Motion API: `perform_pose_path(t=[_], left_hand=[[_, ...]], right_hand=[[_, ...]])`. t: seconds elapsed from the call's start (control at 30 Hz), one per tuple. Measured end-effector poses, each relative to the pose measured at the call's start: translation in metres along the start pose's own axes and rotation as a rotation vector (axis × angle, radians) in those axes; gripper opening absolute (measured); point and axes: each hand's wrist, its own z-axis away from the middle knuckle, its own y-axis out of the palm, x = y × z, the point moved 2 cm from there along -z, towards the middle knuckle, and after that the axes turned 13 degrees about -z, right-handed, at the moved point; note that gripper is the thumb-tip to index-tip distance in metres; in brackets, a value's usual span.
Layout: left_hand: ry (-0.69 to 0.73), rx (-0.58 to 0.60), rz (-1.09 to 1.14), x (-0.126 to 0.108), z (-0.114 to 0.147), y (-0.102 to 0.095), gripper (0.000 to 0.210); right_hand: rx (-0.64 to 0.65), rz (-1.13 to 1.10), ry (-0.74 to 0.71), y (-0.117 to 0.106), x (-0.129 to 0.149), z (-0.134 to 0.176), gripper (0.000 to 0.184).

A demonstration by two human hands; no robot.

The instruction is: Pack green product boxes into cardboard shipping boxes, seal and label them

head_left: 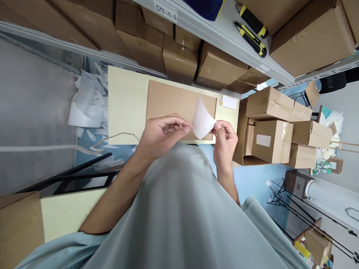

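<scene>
A small white paper sheet (pixel 203 118), curved and slightly see-through, is held up between my two hands. My right hand (pixel 225 140) pinches its right corner between thumb and forefinger. At the sheet's left edge, my left hand (pixel 165 132) has thumb and forefinger closed together, with the tips at the paper. Below the sheet lies a flat brown cardboard piece (pixel 171 99) on a pale yellow table (pixel 126 108). To the right of the cardboard, near the table's far corner, sits a small white box (pixel 229 102).
Cardboard boxes (pixel 179 58) line the shelf behind the table. Two yellow-and-black utility knives (pixel 251 39) lie on the upper shelf (pixel 224 31). More cartons (pixel 270 140) are stacked at right. Scrap paper (pixel 88 101) and a white cable (pixel 56 148) are at left.
</scene>
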Motion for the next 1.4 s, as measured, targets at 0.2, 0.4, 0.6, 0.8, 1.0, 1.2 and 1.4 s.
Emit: perform_pose_path(t=[0.2,0.4,0.6,0.8,1.0,1.2,1.4], left_hand=[[-0.009,0.017,-0.019,0.001,-0.003,-0.002,0.014],[-0.026,0.046,0.022,-0.001,-0.005,-0.002,0.015],[0.054,0.05,0.002,0.007,-0.007,-0.003,0.029],[0.289,-0.009,-0.16,0.014,0.002,0.002,0.052],[0.382,0.036,-0.296,0.013,0.008,0.013,0.058],[0.286,0.02,-0.187,0.015,0.01,0.007,0.058],[0.114,-0.019,0.2,0.028,0.003,-0.002,0.063]], right_hand=[[0.002,0.036,-0.005,0.002,-0.001,-0.005,0.033],[0.007,0.038,-0.007,0.004,0.0,-0.008,0.033],[-0.028,0.001,0.022,0.007,0.001,-0.01,0.034],[-0.047,-0.184,0.185,0.013,-0.006,-0.016,0.033],[-0.023,-0.237,0.261,0.016,-0.011,-0.019,0.033],[-0.04,-0.259,0.265,0.019,-0.009,-0.018,0.034],[-0.047,-0.213,0.227,0.018,-0.003,-0.016,0.036]])
